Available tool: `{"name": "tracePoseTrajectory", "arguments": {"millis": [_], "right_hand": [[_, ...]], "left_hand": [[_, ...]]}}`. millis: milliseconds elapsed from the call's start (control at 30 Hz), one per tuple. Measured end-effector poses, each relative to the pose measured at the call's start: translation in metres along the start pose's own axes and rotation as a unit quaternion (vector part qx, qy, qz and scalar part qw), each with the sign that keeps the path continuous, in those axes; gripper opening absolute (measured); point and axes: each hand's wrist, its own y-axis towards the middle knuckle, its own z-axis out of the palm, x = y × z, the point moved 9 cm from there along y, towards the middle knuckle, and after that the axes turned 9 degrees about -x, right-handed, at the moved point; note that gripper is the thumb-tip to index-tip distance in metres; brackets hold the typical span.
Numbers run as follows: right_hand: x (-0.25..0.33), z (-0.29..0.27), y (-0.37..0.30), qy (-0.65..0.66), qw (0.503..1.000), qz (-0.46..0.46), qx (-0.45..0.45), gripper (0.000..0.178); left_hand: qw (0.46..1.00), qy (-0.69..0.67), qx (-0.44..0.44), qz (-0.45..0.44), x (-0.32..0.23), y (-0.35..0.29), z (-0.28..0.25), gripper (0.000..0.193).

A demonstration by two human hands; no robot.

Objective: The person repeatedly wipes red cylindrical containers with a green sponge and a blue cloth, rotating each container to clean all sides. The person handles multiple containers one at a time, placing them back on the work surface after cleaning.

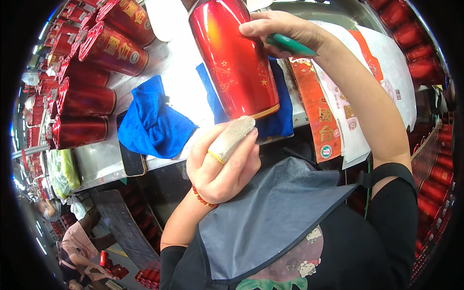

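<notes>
A large glossy red bottle [232,58], printed with gold stars and with a gold rim at its base, tilts over the table; its far end runs out of view. My right hand [290,30] grips it high on the right side, thumb pressed on the surface. Tucked in the same hand is a green pointed object [291,44], its other end hidden. Below the base, my left hand [224,162] is closed against the bottle's bottom edge. A pale cloth finger cot [234,138] covers one of its digits. A blue cloth [282,104] lies under the bottle.
A crumpled blue cloth [155,121] lies left, partly over a phone [134,164] at the table edge. Several red bottles [113,48] stand at the left. Printed sheets [357,92] and a red-orange label sheet [316,111] lie right. Another person [79,246] is at lower left.
</notes>
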Motion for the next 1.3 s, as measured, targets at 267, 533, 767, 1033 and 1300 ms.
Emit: {"name": "tracePoseTrajectory", "arguments": {"millis": [267,533,767,1033,1300], "right_hand": [[0.066,0.022,-0.012,-0.136,0.987,-0.052,-0.070,0.071],[0.058,0.010,-0.001,-0.234,0.960,-0.115,-0.100,0.092],[0.041,-0.003,-0.029,-0.139,0.987,-0.003,-0.083,0.076],[-0.007,0.001,-0.019,0.064,0.997,0.027,-0.036,0.075],[-0.008,0.006,-0.017,0.057,0.996,0.026,-0.069,0.065]], "left_hand": [[0.998,0.021,0.013,0.059,-0.014,0.023,0.010,0.025],[0.994,0.061,0.015,0.094,-0.030,0.024,0.031,0.026],[0.993,0.046,0.004,-0.113,0.025,0.018,0.019,0.061],[0.980,-0.056,-0.069,-0.179,0.034,-0.015,0.008,0.047],[0.989,-0.064,-0.067,-0.117,0.017,-0.024,0.002,0.035]]}}
